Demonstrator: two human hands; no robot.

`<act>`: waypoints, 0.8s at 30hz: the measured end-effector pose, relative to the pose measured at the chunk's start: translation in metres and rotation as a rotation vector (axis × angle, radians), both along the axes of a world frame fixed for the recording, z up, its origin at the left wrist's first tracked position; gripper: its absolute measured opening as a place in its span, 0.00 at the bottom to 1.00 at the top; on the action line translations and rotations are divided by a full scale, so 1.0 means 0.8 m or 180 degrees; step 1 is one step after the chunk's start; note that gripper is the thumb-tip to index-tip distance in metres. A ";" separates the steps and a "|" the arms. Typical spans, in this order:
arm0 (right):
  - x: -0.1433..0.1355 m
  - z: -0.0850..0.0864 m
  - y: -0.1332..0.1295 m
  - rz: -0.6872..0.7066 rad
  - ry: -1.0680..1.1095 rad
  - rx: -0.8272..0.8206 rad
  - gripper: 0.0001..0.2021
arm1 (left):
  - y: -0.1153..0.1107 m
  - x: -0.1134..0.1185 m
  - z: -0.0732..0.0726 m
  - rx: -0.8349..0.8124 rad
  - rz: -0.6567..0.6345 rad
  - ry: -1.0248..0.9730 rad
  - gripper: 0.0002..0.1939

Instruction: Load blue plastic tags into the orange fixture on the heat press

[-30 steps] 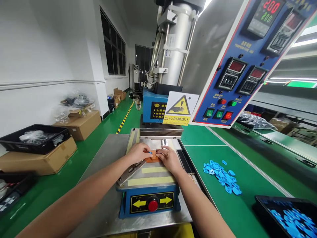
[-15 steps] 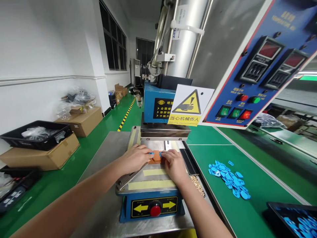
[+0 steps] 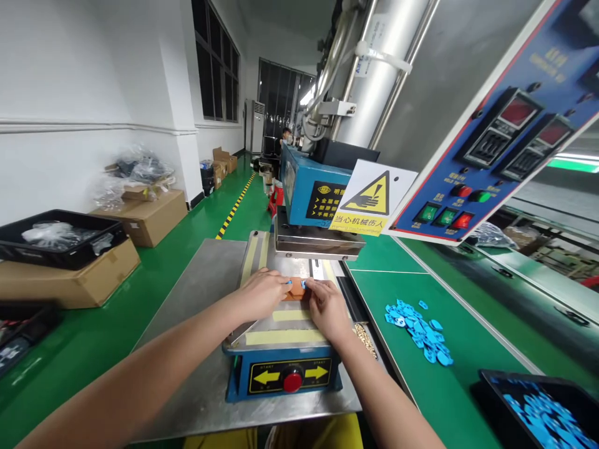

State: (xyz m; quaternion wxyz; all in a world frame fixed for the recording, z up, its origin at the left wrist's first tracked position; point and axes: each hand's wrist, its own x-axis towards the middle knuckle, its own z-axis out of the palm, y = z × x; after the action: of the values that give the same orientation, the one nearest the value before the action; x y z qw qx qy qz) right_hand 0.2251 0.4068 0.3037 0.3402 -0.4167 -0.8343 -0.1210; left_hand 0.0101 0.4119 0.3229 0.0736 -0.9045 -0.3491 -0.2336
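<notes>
Leaning on both ends of an orange block (image 3: pixel 296 289), the two hands of the person are facing each other with a narrow gap between them. The left hand (image 3: pixel 264 294) has its fingers close together, with the tips on a small blue piece (image 3: pixel 289 283) at the left end; the right hand (image 3: pixel 329 307) touches another blue piece (image 3: pixel 303 284) at the right end. Whether they pinch these pieces or only press them, I cannot tell. The block lies on a metal plate with yellow tape strips (image 3: pixel 287 337), between the front and the back edge of this plate. Just behind the block, the metal bar (image 3: pixel 321 247) of a blue machine (image 3: pixel 309 187) is raised above the plate. Beside the right forearm, small golden parts (image 3: pixel 365 340) lie near the right edge of the metal desk (image 3: pixel 196 305). Further right, on the green desk (image 3: pixel 374 290), there is a loose pile of blue pieces (image 3: pixel 421 333), and a black tray (image 3: pixel 496 378) with more of them stands toward the near edge.
</notes>
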 end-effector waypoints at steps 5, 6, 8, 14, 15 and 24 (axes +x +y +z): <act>-0.003 0.002 -0.001 -0.0185 -0.0045 0.0154 0.21 | 0.003 -0.005 -0.006 -0.0198 0.0146 -0.0425 0.16; -0.005 0.002 -0.001 -0.0213 -0.0139 0.0202 0.20 | 0.003 -0.006 -0.008 -0.0191 0.0134 -0.0478 0.17; -0.007 0.003 -0.001 -0.0257 -0.0305 0.0303 0.19 | 0.001 -0.006 -0.012 -0.0121 0.0067 -0.0428 0.16; -0.013 0.000 -0.004 -0.0242 -0.0285 0.0348 0.19 | -0.001 0.004 -0.015 0.0016 0.0231 0.0080 0.16; -0.014 0.000 -0.004 -0.0221 -0.0259 0.0338 0.19 | 0.000 0.006 -0.014 -0.0010 0.0265 0.0119 0.15; -0.007 -0.001 0.002 0.0017 0.0669 -0.0066 0.20 | 0.001 0.009 -0.012 -0.0065 0.0323 0.0303 0.15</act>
State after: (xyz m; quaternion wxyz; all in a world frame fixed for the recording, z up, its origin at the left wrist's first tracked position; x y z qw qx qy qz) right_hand 0.2195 0.4084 0.3030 0.4218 -0.4284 -0.7963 -0.0670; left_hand 0.0171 0.4130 0.3136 0.0926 -0.8964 -0.3930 -0.1827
